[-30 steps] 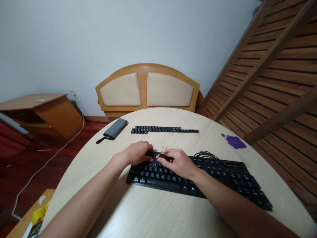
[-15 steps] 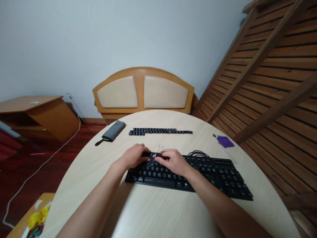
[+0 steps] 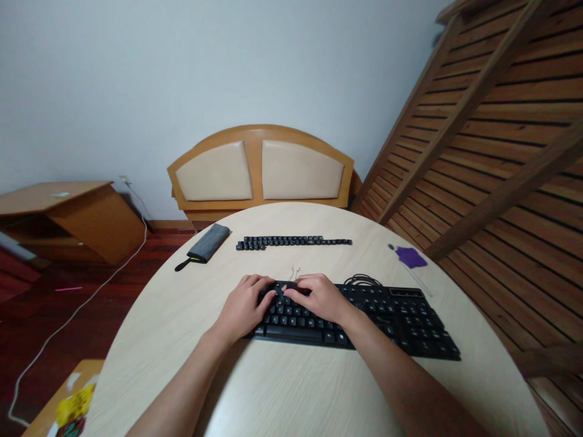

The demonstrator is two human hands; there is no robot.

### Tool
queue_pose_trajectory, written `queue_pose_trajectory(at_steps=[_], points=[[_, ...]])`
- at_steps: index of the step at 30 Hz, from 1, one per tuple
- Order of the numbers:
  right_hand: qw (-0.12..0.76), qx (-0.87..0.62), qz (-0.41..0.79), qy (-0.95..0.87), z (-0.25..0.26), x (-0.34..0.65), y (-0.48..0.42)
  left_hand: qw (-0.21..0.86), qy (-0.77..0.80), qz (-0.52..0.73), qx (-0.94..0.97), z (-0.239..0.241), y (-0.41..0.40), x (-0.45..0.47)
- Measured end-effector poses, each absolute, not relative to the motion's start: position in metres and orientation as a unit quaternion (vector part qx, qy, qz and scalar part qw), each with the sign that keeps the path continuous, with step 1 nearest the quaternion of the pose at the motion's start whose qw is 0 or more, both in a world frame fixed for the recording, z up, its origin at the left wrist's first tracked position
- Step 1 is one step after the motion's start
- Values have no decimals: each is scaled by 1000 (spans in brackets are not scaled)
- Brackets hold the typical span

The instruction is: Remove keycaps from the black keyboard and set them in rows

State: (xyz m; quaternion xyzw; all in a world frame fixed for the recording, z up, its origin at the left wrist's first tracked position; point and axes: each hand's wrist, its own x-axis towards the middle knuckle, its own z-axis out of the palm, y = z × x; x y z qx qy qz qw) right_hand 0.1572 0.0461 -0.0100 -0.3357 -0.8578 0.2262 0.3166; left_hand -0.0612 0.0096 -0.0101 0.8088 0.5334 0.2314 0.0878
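A black keyboard lies across the table in front of me. My left hand grips its far left part, fingers curled over the back edge and thumb on the keys. My right hand rests over the upper middle keys, its thumb and forefinger closed around a small black piece, mostly hidden. Two thin hooked wires stick out just beyond these fingers; whether they join that piece I cannot tell. Farther back, loose black keycaps stand in rows.
A grey pouch with a black strap lies at the table's far left. A purple cloth sits at the right beside a thin pale stick. The coiled keyboard cable rests behind the keyboard. Slatted wood rises at the right.
My left hand has shifted slightly down and right, farther over the keyboard's left end. The keyboard's right end has swung slightly away from me. My right hand keeps its pinch.
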Motion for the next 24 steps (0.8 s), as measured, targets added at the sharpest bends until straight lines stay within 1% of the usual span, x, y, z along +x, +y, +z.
queue_pose_trajectory(at_steps=[5,11,16,24], points=[[314,-345,196,-862,-13,157,47,53,524,259,809,-12,1,-54],[303,-361,192,-861,-14,157,47,49,462,240,852,-8,-2,-55],[291,-372,215,-855,-13,157,48,53,460,224,858,-9,-2,-56],[296,-381,266,-835,-9,157,46,47,457,223,860,-9,-2,-56]])
